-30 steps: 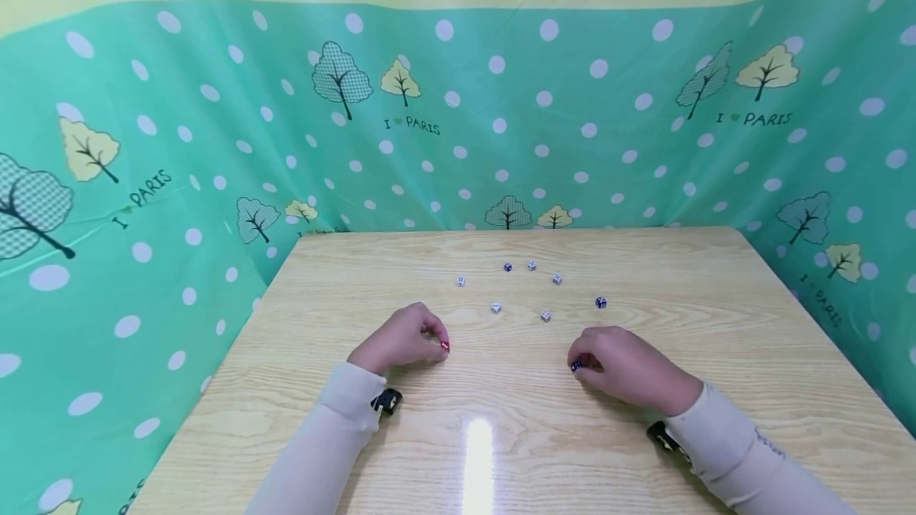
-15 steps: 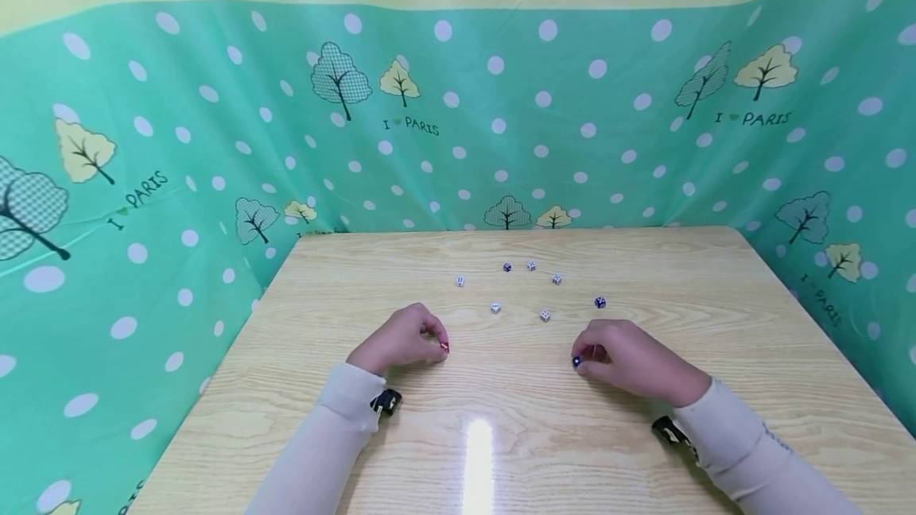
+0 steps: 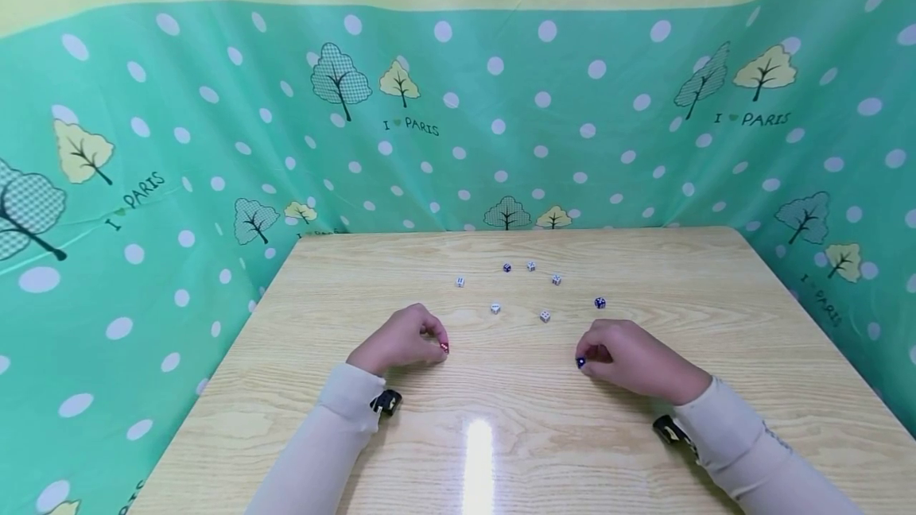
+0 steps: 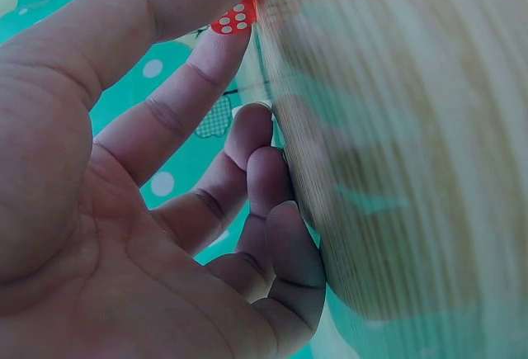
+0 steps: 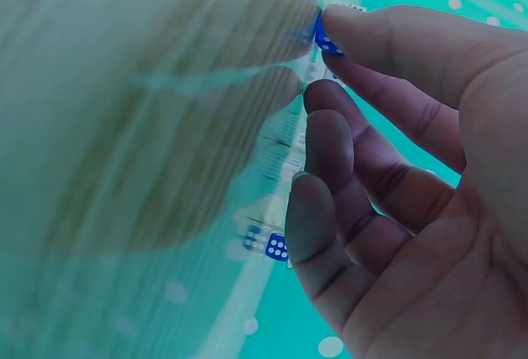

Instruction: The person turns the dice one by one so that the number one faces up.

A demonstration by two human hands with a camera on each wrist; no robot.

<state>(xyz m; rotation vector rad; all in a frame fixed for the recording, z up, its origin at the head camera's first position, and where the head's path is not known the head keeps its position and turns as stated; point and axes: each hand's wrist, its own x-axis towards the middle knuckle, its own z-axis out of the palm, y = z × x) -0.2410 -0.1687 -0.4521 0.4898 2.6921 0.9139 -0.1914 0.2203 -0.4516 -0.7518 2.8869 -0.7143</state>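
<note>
My left hand [image 3: 404, 338] pinches a red die [image 4: 233, 17] with white pips between thumb and index finger, down at the tabletop. The other fingers of that hand curl loosely against the wood in the left wrist view. On the right side of the table, my right hand [image 3: 630, 356] holds a blue die [image 5: 327, 39] between thumb and index finger, at the surface. Beyond that hand lies another blue die [image 3: 599, 303]. Between and beyond the hands sit white dice, the nearest being one white die [image 3: 545, 316] and a second white die [image 3: 495, 308].
Farther back on the wooden table [image 3: 322, 276] are a dark blue die [image 3: 507, 267] and more white dice, one of them a white die [image 3: 460, 282] at the left. A green dotted curtain [image 3: 494, 149] encloses the table's back and sides.
My right hand has shifted slightly right and away from me, and the blue die in its fingers has turned to show another face. My left hand stays put with the red die.
</note>
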